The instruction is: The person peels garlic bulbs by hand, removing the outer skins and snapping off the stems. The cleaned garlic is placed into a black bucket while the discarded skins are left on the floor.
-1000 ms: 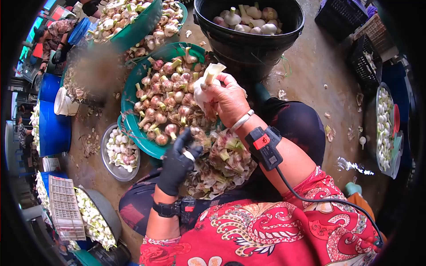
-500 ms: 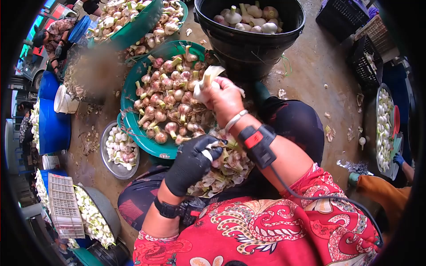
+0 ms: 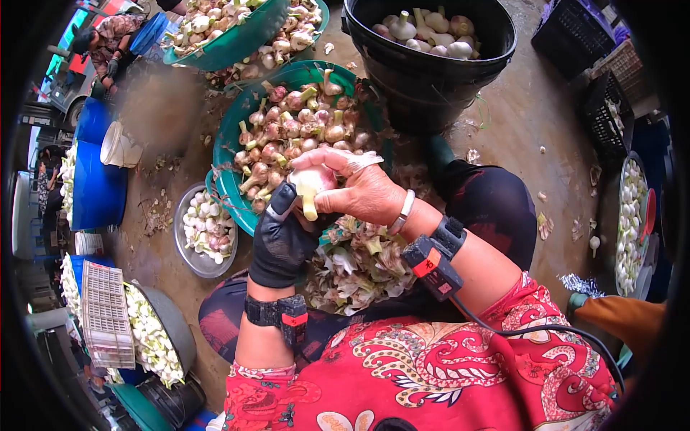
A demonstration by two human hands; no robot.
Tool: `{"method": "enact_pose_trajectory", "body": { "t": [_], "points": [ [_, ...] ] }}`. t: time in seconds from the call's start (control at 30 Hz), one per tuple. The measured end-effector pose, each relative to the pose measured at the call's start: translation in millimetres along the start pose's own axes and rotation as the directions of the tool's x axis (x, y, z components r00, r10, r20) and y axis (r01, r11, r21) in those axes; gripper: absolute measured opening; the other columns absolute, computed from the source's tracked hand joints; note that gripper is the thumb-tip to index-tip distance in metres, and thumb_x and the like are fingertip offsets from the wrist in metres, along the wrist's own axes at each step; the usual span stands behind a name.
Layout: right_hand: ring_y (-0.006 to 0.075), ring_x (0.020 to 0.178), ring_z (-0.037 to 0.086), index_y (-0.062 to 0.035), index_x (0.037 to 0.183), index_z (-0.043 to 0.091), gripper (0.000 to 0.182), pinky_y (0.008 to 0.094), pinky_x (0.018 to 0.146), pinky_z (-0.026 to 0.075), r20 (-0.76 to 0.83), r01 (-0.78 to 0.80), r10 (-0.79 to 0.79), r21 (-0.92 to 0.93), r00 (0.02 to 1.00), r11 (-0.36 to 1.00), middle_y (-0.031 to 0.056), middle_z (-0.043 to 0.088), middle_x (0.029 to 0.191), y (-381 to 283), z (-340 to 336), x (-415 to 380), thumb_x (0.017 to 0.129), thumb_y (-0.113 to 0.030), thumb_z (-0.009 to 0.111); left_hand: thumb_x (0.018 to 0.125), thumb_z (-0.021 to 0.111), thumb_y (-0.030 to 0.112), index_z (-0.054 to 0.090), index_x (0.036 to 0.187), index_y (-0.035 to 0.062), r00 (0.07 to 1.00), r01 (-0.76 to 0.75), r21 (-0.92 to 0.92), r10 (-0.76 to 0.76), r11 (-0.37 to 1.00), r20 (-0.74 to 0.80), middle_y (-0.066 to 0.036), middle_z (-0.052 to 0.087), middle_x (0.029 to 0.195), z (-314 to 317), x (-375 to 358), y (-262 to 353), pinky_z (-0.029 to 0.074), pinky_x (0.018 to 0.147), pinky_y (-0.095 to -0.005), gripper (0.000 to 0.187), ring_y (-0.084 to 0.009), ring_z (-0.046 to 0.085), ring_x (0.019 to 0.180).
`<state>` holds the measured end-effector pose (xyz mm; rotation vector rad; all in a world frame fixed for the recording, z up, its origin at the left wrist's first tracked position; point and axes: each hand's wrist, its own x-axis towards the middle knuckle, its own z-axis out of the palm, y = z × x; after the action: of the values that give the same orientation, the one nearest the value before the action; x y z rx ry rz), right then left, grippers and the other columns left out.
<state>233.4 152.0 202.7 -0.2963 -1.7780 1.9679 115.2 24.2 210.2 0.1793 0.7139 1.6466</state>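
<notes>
Between thumb and fingers, my bare right hand (image 3: 363, 188) holds a garlic bulb (image 3: 313, 184), its cut stem pointing down toward me. My left hand (image 3: 282, 241), in a black glove, is closed close beside the bulb, its fingertips near the bulb's left side; what it grips, if anything, is hidden. Behind both hands sits a green basin (image 3: 228, 133) of purplish garlic bulbs (image 3: 287, 126) with short stems. Loose garlic peelings (image 3: 359, 269) lie heaped in front of my body, below my right hand.
A black bucket (image 3: 431, 79) of bulbs stands beyond the basin. A metal bowl (image 3: 185, 248) of white bulbs is at the left. Blue tubs (image 3: 100, 194), a crate (image 3: 108, 312) and a co-worker (image 3: 108, 47) are further left. Black crates (image 3: 575, 36) stand at the right.
My right hand has moved down and left with a bulb, close to my left hand. My left hand has turned and shifted slightly left. The whole view has shifted a little.
</notes>
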Motion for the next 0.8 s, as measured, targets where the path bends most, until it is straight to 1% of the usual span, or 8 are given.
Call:
{"method": "enact_pose_trajectory", "body": {
  "t": [0.07, 0.1, 0.2, 0.4, 0.53, 0.57, 0.67, 0.8],
  "points": [
    [0.0089, 0.094, 0.056, -0.0076, 0.120, 0.058, 0.048, 0.0250, 0.078, 0.048, -0.049, 0.165, -0.161, 0.101, 0.986, 0.981, 0.0026, 0.060, 0.110, -2.2, -0.3, -0.3, 0.074, -0.001, 0.070, 0.096, 0.049, 0.026, 0.046, 0.130, 0.0015, 0.998, -0.047, 0.083, 0.049, 0.995, -0.024, -0.014, 0.055, 0.123, -2.8, 2.0, 3.3, 0.045, 0.098, -0.0411, 0.042, -0.0254, 0.056, 0.111],
    [0.0080, 0.083, 0.057, -0.0067, 0.115, 0.059, 0.045, 0.0257, 0.074, 0.049, 0.010, -0.185, 0.195, 0.371, 0.981, 0.910, 0.0028, 0.063, 0.102, -31.7, -7.9, -5.4, 0.073, -0.003, 0.073, 0.095, 0.051, 0.022, 0.048, 0.128, -0.0001, 0.993, -0.097, 0.170, 0.106, 0.981, -0.043, -0.013, 0.057, 0.121, -4.1, 2.4, 6.0, 0.046, 0.097, -0.0375, 0.040, -0.0243, 0.057, 0.110],
    [0.0064, 0.077, 0.055, -0.0045, 0.108, 0.059, 0.032, 0.0218, 0.065, 0.047, -0.027, -0.032, 0.032, -0.008, 0.999, 0.999, 0.0009, 0.061, 0.097, -19.3, -17.6, -5.5, 0.078, -0.007, 0.069, 0.093, 0.054, 0.019, 0.050, 0.125, -0.0013, 0.982, -0.147, 0.209, 0.167, 0.967, -0.084, -0.012, 0.059, 0.117, -3.2, 3.0, 9.6, 0.047, 0.094, -0.0321, 0.039, -0.0215, 0.058, 0.108],
    [0.0167, 0.055, 0.056, -0.0013, 0.082, 0.064, 0.018, 0.0315, 0.057, 0.047, 0.053, 0.073, -0.060, -0.277, 0.997, 0.958, 0.0104, 0.060, 0.062, -13.7, -9.0, -3.8, 0.081, -0.018, 0.070, 0.093, 0.056, 0.022, 0.048, 0.128, -0.0003, 0.987, -0.132, 0.426, 0.157, 0.895, -0.024, -0.010, 0.059, 0.114, -0.4, 2.4, 4.4, 0.048, 0.090, -0.0297, 0.042, -0.0185, 0.059, 0.104],
    [0.0170, 0.056, 0.058, -0.0001, 0.080, 0.062, 0.016, 0.0311, 0.054, 0.046, 0.016, 0.039, -0.036, -0.220, 0.999, 0.975, 0.0088, 0.061, 0.063, -12.4, -7.6, -3.6, 0.088, -0.013, 0.060, 0.091, 0.058, 0.026, 0.047, 0.129, 0.0005, 0.998, -0.044, 0.349, 0.028, 0.936, 0.052, -0.008, 0.060, 0.114, 6.9, -0.1, 2.9, 0.049, 0.090, -0.0315, 0.047, -0.0189, 0.059, 0.103],
    [0.0124, 0.055, 0.057, -0.0011, 0.082, 0.062, 0.018, 0.0275, 0.051, 0.045, -0.028, -0.068, 0.070, 0.056, 0.997, 0.996, 0.0041, 0.062, 0.064, -12.1, -3.4, -5.0, 0.091, -0.015, 0.056, 0.090, 0.058, 0.027, 0.046, 0.130, 0.0002, 1.000, -0.027, 0.340, 0.025, 0.940, 0.011, -0.009, 0.059, 0.115, 4.8, 0.5, 3.6, 0.048, 0.093, -0.0356, 0.050, -0.0209, 0.059, 0.105],
    [0.0080, 0.054, 0.055, -0.0032, 0.081, 0.061, 0.020, 0.0230, 0.049, 0.044, -0.024, -0.247, 0.260, 0.234, 0.965, 0.940, 0.0013, 0.060, 0.065, -17.6, -0.4, -10.0, 0.093, -0.017, 0.052, 0.089, 0.057, 0.029, 0.046, 0.129, 0.0003, 0.999, 0.041, 0.273, -0.039, 0.961, -0.013, -0.010, 0.060, 0.115, -12.6, 3.6, 6.5, 0.046, 0.095, -0.0383, 0.050, -0.0228, 0.058, 0.106],
    [0.0088, 0.049, 0.053, -0.0049, 0.071, 0.057, 0.023, 0.0232, 0.044, 0.043, -0.035, -0.308, 0.339, 0.337, 0.940, 0.890, 0.0040, 0.059, 0.062, -18.9, 1.6, -11.9, 0.091, -0.017, 0.054, 0.087, 0.057, 0.035, 0.050, 0.126, 0.0005, 0.999, -0.037, 0.492, 0.043, 0.870, 0.000, -0.010, 0.061, 0.112, -2.3, -10.5, 2.9, 0.047, 0.088, -0.0343, 0.053, -0.0227, 0.059, 0.102]
  ]
}}
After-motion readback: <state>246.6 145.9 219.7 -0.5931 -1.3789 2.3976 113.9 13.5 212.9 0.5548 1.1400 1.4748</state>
